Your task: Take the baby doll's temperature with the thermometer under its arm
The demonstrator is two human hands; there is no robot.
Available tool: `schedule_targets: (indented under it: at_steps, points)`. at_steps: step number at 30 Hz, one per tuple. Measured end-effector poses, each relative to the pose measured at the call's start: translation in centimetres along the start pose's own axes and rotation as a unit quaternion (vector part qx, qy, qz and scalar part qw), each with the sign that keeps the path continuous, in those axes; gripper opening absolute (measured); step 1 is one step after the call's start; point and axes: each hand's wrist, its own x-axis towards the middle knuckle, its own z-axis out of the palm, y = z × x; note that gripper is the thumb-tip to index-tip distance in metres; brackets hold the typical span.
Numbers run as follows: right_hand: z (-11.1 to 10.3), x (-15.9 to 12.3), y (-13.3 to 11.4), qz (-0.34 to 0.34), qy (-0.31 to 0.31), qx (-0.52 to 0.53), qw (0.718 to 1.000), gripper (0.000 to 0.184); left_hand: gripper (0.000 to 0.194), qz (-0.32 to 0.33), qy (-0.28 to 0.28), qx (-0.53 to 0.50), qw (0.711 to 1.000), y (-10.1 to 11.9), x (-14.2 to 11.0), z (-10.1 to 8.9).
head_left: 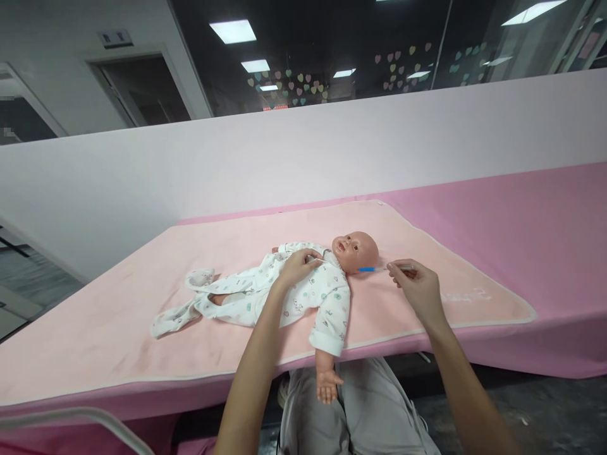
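Note:
A baby doll (355,250) lies on its back, head to the right, dressed in a white printed onesie (303,294). My left hand (300,265) rests on the doll's chest, its fingers pinching the onesie near the neckline. In the fingers of my right hand (417,284) is a slim pale stick with a blue end (367,270). That blue end points left and appears beside the doll's head, near the ear; whether it touches cannot be seen. One doll arm (327,379) hangs over the front edge of the bed.
Under the doll is a peach mat (379,335) with a white border, spread on a pink-covered table (512,234). A low white wall (303,161) runs behind it. A curved metal rail (80,414) stands at front left. My legs are below the front edge.

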Motion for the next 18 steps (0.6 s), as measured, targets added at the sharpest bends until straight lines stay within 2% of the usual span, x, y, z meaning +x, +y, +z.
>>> schedule_targets:
  at_steps: [6,12,15,18]
  points:
    - [0.6,0.8,-0.6,0.019,-0.026,0.088,0.996,0.03,0.026,0.017,-0.003,0.005,1.0,-0.3,0.1,0.1]
    - [2.1,0.0,-0.3,0.131,-0.05,0.205,0.969,0.037,0.03,0.02,0.031,0.093,0.995,-0.3,0.0,0.4]
    - [3.2,0.8,-2.4,0.121,-0.109,0.205,0.965,0.04,0.03,0.015,0.037,0.127,0.991,-0.3,0.1,0.6]
    - [3.5,2.7,-6.7,0.064,-0.12,0.233,0.963,0.04,0.03,0.014,0.04,0.14,0.989,-0.2,0.0,0.7]
